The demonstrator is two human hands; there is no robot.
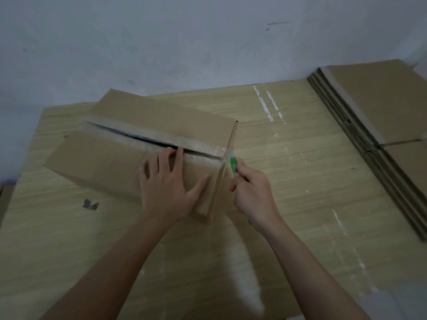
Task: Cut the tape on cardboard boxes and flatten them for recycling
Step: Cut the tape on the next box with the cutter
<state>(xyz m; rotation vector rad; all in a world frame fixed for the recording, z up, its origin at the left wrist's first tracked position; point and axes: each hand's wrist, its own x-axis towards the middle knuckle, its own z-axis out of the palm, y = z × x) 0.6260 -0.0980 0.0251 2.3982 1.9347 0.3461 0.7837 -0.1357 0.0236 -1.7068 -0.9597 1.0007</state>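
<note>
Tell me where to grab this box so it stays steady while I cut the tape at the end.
Press the left hand flat on the box's near top flap, from above, beside the slit seam. The flap is broad and flat, and clear of the cutter.

The cardboard box point(129, 144) blocks the middle of the table point(288, 158), with the wall point(161, 42) close behind it. A stack of flattened boxes point(374, 125) fills my far right. Between them the table is bare, and so is the near part by my arms.
</note>
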